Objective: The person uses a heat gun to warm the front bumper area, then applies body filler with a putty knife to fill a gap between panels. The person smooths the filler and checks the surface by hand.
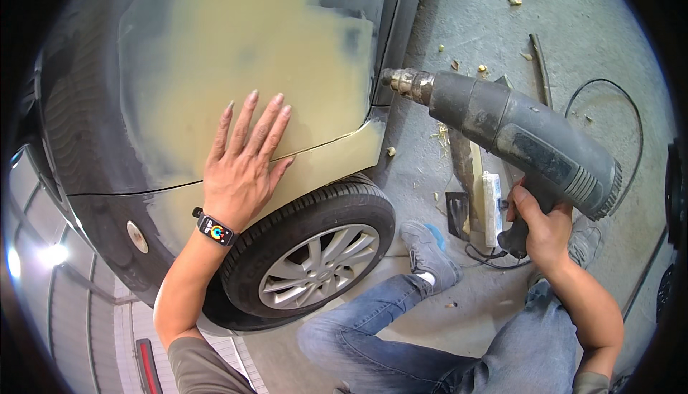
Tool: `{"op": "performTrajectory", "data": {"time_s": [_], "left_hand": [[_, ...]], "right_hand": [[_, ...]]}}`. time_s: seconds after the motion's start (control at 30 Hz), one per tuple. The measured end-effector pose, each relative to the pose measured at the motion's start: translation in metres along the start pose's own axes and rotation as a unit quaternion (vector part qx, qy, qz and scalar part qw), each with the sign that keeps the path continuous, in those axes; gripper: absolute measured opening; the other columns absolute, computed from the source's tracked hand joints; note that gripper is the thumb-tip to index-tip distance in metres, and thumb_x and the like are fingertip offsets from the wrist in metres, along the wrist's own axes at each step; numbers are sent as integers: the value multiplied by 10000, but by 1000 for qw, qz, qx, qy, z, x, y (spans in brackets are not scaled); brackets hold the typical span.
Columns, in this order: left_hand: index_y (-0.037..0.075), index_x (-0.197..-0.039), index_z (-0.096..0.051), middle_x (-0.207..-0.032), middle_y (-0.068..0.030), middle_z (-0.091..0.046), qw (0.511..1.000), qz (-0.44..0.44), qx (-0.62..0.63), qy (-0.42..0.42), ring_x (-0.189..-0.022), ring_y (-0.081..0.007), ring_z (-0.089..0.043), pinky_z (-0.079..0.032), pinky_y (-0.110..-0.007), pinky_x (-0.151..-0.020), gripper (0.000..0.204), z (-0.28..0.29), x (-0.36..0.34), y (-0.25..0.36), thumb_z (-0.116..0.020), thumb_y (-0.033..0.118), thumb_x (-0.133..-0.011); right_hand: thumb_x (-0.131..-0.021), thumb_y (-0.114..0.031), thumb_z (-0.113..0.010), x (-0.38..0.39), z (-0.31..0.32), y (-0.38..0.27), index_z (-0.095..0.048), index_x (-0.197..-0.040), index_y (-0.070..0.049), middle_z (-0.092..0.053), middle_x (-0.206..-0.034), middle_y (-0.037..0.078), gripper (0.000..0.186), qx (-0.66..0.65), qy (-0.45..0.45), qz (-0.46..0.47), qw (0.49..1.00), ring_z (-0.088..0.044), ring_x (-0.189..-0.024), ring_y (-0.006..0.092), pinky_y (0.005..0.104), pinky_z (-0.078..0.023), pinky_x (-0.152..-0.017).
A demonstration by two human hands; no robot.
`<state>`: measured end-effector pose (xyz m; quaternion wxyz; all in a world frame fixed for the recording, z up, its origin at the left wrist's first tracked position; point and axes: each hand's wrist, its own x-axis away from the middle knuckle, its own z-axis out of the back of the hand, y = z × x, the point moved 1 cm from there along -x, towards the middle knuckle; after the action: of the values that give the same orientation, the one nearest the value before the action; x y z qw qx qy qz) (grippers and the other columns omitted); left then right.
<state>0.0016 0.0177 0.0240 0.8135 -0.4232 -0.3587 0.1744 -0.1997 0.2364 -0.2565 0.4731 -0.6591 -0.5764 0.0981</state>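
My left hand [245, 157] lies flat with fingers outstretched on a car body panel [301, 57] coated in pale yellow-beige filler or primer, over a dark seam near its lower part. A smartwatch [216, 230] is on that wrist. My right hand [541, 222] grips the handle of a grey-black heat gun [502, 125], whose metal nozzle [408, 84] points left toward the panel's edge. Below my left hand is the wheel [308, 272] with its black tyre and silver spoked rim.
My bent legs [373, 336] and grey shoes [430, 254] are on the concrete floor [588, 43]. A dark bar [540, 64], a flat black piece [457, 218], a white strip-like object [491, 207], a cable [634, 114] and scattered debris lie at the right.
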Motion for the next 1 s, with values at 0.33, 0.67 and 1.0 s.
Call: {"op": "performTrajectory", "data": {"time_s": [0.33,0.67,1.0], "left_hand": [[203,-1604,-339,-1653,21,-337,1000,-11,16,-21,-1551,-231,-251,-131,-460,-1296,747,-4,13,11,-623,447,-958],[199,-1597,-360,-1653,1,-340,999,34,7,28,-1542,-251,-269,-153,-465,-1288,734,8,1,-11,-647,383,-947],[252,-1604,-351,-1675,50,-289,997,54,-35,54,-1559,-236,-223,-136,-456,-1295,707,7,-26,-26,-613,423,-970]], "right_hand": [[-904,-88,-711,2,1,-1,-659,-1006,4,-676,-859,53,147,27,-20,1,999,-653,-713,144,297,-524,-669],[-919,-117,-692,5,5,-4,-654,-975,14,-664,-801,55,147,17,-12,-2,1000,-647,-682,150,294,-512,-639],[-925,-85,-690,5,20,4,-650,-993,13,-663,-839,54,126,28,-8,-13,999,-627,-684,137,298,-518,-639]]}}
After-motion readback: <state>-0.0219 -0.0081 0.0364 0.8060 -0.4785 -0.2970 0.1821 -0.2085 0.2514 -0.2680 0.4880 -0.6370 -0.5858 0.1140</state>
